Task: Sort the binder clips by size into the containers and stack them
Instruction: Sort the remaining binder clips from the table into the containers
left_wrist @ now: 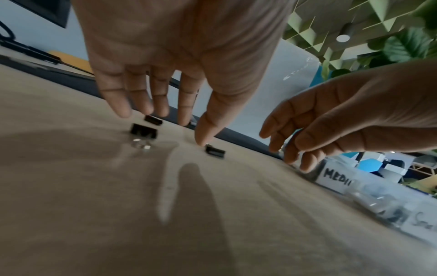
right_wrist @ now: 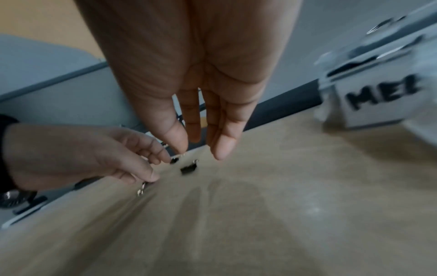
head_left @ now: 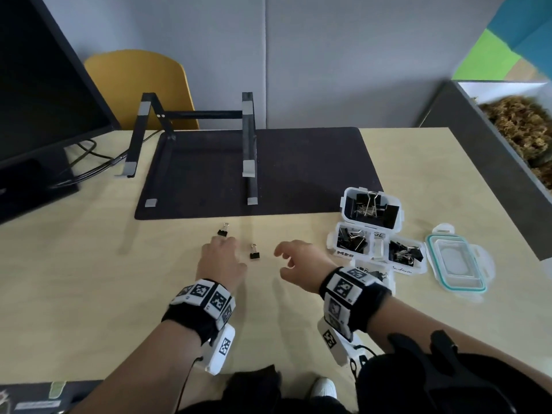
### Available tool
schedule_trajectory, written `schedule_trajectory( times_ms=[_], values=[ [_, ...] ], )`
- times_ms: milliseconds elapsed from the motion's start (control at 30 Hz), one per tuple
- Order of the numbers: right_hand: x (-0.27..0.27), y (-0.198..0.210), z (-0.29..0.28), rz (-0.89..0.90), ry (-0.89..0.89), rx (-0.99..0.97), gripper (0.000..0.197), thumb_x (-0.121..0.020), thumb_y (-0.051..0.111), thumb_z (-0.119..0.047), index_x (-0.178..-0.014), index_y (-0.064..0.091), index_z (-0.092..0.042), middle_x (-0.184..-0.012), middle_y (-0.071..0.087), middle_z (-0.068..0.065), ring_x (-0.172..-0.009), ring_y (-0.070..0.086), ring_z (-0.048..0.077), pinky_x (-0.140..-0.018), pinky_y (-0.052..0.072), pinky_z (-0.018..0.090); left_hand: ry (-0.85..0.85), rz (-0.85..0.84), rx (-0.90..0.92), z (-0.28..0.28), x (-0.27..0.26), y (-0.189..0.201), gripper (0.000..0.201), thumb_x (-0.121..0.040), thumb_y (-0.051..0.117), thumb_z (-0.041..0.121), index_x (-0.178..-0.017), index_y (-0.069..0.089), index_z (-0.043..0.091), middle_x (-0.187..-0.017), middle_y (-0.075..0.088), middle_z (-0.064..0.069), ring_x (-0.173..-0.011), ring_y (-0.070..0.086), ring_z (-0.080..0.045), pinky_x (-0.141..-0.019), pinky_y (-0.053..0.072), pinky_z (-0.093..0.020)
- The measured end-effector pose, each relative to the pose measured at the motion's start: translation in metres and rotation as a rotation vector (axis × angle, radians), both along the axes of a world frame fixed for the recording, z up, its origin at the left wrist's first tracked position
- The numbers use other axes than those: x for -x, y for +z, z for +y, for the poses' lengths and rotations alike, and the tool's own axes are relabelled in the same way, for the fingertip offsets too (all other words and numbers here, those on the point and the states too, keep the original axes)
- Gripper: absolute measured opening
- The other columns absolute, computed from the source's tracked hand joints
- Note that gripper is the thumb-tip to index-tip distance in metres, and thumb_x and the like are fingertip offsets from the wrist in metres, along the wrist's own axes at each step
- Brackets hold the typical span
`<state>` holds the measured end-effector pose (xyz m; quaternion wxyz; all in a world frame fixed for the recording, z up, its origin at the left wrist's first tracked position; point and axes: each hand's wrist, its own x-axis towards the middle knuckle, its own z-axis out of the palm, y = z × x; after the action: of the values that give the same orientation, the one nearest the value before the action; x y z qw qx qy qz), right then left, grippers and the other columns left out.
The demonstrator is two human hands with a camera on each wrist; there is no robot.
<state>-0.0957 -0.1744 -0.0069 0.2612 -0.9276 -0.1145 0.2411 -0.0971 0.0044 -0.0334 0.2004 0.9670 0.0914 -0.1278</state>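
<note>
We see both hands, left hand (head_left: 222,264) and right hand (head_left: 298,265), empty with fingers loosely spread, hovering over 3 small binder clips (head_left: 254,251) on the desk (head_left: 89,279), near filled containers (head_left: 372,209); next, probably pinching one.

Soft, even daylight fills the room, and the pale wooden counter (head_left: 89,264) shows faint sheen with mild shadows beneath both hands. The head view is sharp, bowing at its edges. Both wrist views smear with motion blur, especially the white labelled container (right_wrist: 378,97).
</note>
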Motion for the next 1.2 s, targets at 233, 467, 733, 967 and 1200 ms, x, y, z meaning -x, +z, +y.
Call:
schedule_trajectory(
  times_ms=[233, 467, 733, 967, 1200],
  values=[
    [-0.016, -0.027, 0.047, -0.044, 0.201, 0.115, 0.056, -0.088, 0.050, -0.012, -0.141, 0.036, -0.024, -0.128, 0.046, 0.010, -0.116, 0.047, 0.030, -0.094, 0.042, 0.034, 0.028, 0.026, -0.008, 0.023, -0.003, -0.013, 0.027, -0.085, 0.050, 0.009, -0.110, 0.058, 0.014, -0.114, 0.054, -0.008, -0.102, 0.056, -0.028, -0.082, 0.047, -0.032],
    [-0.018, -0.031, 0.054, -0.119, 0.190, 0.237, 0.036, -0.091, 0.042, -0.008, -0.126, 0.049, -0.013, -0.115, 0.052, 0.016, -0.108, 0.051, 0.032, -0.085, 0.045, 0.036, 0.012, 0.002, 0.087, 0.018, -0.009, -0.018, 0.018, -0.077, 0.060, 0.016, -0.094, 0.058, 0.016, -0.095, 0.062, -0.002, -0.084, 0.056, -0.022, -0.070, 0.041, -0.027],
    [-0.002, -0.029, 0.038, -0.133, 0.152, 0.305, 0.021, -0.087, 0.046, -0.012, -0.106, 0.052, -0.003, -0.110, 0.055, 0.016, -0.103, 0.053, 0.032, -0.074, 0.041, 0.034, -0.039, -0.001, 0.126, -0.005, -0.006, -0.017, 0.012, -0.075, 0.062, 0.017, -0.087, 0.063, 0.018, -0.095, 0.061, 0.001, -0.083, 0.055, -0.017, -0.071, 0.043, -0.025],
    [0.005, -0.029, 0.023, -0.101, 0.183, 0.264, 0.024, -0.086, 0.043, -0.003, -0.109, 0.051, -0.003, -0.113, 0.055, 0.018, -0.106, 0.051, 0.033, -0.082, 0.044, 0.037, -0.024, 0.001, 0.166, -0.018, 0.000, -0.013, 0.010, -0.073, 0.065, 0.012, -0.082, 0.063, 0.016, -0.089, 0.055, 0.002, -0.081, 0.053, -0.016, -0.069, 0.039, -0.023],
    [0.006, -0.029, 0.016, -0.002, 0.085, 0.152, 0.027, -0.080, 0.050, -0.005, -0.107, 0.051, -0.007, -0.107, 0.060, 0.016, -0.099, 0.057, 0.034, -0.077, 0.048, 0.037, -0.039, -0.064, 0.229, -0.012, 0.001, -0.016, 0.020, -0.077, 0.059, 0.002, -0.094, 0.065, 0.011, -0.101, 0.062, -0.006, -0.089, 0.057, -0.021, -0.078, 0.043, -0.024]
  ],
)
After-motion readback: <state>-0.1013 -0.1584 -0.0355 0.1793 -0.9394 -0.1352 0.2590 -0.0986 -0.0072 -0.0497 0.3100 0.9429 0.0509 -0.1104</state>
